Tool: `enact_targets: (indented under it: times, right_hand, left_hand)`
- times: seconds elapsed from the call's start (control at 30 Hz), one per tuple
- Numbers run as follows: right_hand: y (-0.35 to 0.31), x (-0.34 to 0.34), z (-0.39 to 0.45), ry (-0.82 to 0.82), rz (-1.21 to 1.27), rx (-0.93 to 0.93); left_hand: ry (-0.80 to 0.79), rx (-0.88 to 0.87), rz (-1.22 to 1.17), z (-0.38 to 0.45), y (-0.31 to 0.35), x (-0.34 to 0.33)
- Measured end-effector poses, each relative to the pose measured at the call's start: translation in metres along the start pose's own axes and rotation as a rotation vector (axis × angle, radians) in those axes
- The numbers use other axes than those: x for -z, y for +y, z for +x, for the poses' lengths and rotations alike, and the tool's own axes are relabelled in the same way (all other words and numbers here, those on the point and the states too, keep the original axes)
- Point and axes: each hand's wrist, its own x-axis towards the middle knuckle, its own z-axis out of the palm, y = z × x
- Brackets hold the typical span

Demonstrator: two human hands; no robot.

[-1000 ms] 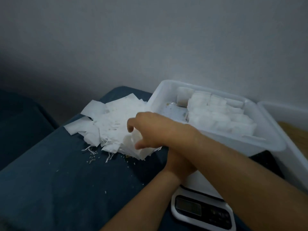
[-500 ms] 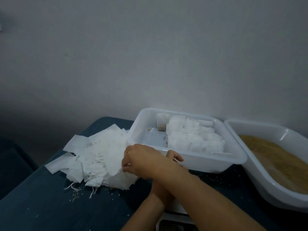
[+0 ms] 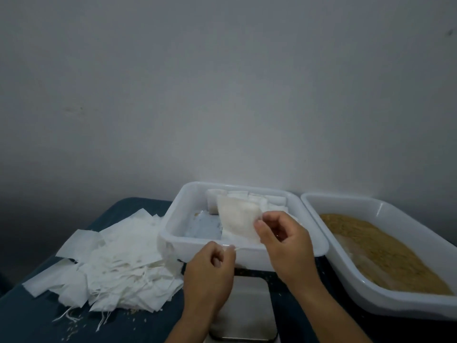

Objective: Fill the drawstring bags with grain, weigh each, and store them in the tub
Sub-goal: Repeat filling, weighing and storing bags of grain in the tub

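Observation:
My right hand (image 3: 286, 243) pinches an empty white drawstring bag (image 3: 237, 219) by its edge and holds it up in front of the storage tub. My left hand (image 3: 210, 273) pinches the bag's thin drawstring below it. A heap of empty white bags (image 3: 106, 263) lies on the dark blue cloth at the left. The white storage tub (image 3: 178, 219) holds several filled bags (image 3: 267, 201) along its far side. A second white tub (image 3: 385, 303) at the right holds brown grain (image 3: 376, 248). The scale's metal plate (image 3: 249, 308) sits under my wrists.
A plain grey wall rises behind the tubs. Loose grains and stray threads (image 3: 71, 318) are scattered on the blue cloth (image 3: 37, 323) in front of the bag heap. The two tubs stand side by side, nearly touching.
My right hand has lifted one bag off the heap and carried it right, over the storage tub. My left hand has come out from under it and taken the drawstring. The view tilted up.

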Motion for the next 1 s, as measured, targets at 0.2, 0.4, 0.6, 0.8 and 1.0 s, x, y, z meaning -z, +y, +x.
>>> enact_targets:
  times: [0.2, 0.4, 0.6, 0.8, 1.0]
  right_hand:
    - [0.023, 0.026, -0.031, -0.075, -0.163, -0.055]
    - [0.031, 0.019, -0.056, -0.184, -0.031, -0.151]
    - [0.028, 0.026, -0.060, -0.185, 0.062, -0.209]
    - [0.031, 0.026, -0.059, -0.149, 0.042, -0.178]
    - [0.038, 0.024, -0.062, -0.029, -0.076, -0.147]
  left_hand:
    - [-0.126, -0.357, -0.123, -0.013, 0.017, -0.002]
    - [-0.347, -0.360, -0.178, -0.019, 0.009, -0.010]
    - [-0.400, -0.310, -0.202, -0.020, 0.013, -0.006]
    - [-0.360, -0.306, -0.117, -0.019, 0.013, -0.005]
    - [-0.203, -0.359, 0.016, -0.019, 0.011, -0.006]
